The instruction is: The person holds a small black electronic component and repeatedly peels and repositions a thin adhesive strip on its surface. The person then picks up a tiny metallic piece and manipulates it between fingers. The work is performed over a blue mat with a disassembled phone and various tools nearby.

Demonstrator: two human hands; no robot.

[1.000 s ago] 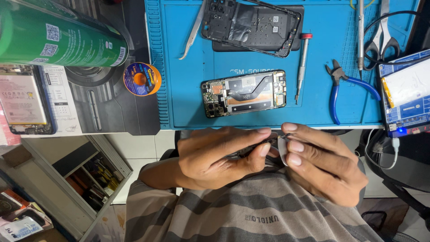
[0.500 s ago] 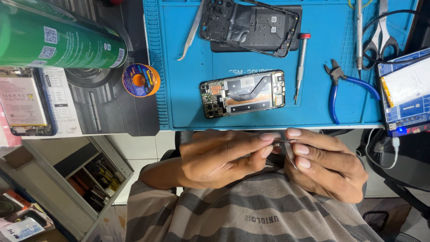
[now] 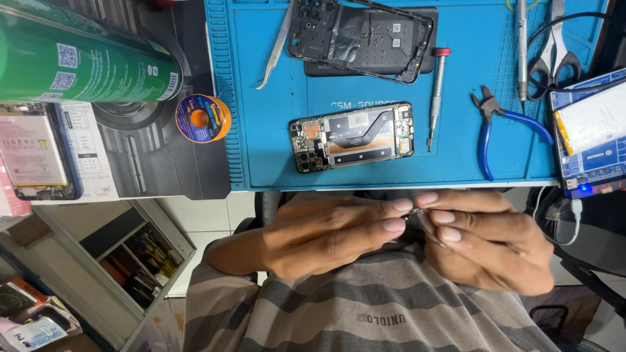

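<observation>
Both hands meet below the tabletop edge, over a striped shirt (image 3: 365, 306). Left hand (image 3: 326, 231) and right hand (image 3: 489, 244) each have their grip pinched shut on a small metallic part (image 3: 417, 214) between the fingertips; its details are indiscernible.
</observation>
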